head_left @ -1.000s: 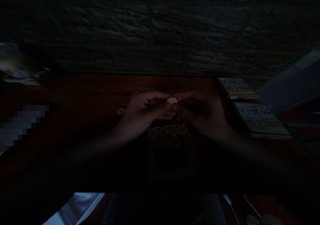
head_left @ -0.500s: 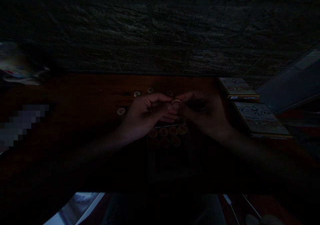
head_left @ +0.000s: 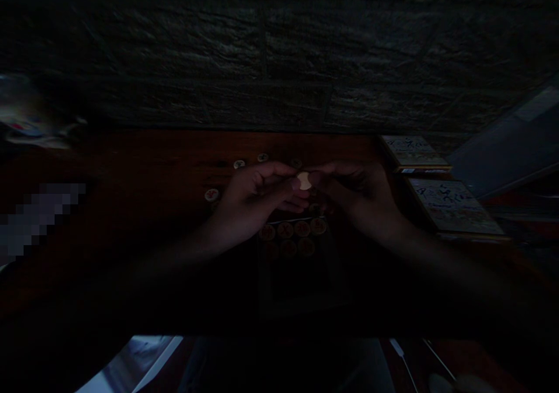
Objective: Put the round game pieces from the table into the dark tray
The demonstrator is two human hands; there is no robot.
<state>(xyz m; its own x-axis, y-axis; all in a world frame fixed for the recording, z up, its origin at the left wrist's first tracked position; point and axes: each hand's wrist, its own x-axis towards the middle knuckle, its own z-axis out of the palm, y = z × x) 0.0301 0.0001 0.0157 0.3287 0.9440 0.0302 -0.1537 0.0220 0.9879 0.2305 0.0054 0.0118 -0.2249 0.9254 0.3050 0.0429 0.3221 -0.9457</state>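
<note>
Between the fingertips of my left hand and my right hand is a round, pale xiangqi piece. A plain face of it shows, with no character that I can make out. Both hands pinch it from opposite sides, above the far edge of a dark shallow box. Inside the box, several xiangqi pieces lie in two rows with their characters up. More loose pieces lie on the table beyond and left of my left hand; some are partly hidden behind the hands.
Two flat printed boxes lie on the wooden table at the right. A stone-patterned wall rises behind it. At the far left is a pale bag-like object. The near part is too dark to make out.
The xiangqi piece has turned between my fingers, from showing mostly its rim to showing its plain face. My hands have hardly moved, and the pieces in the box lie the same.
</note>
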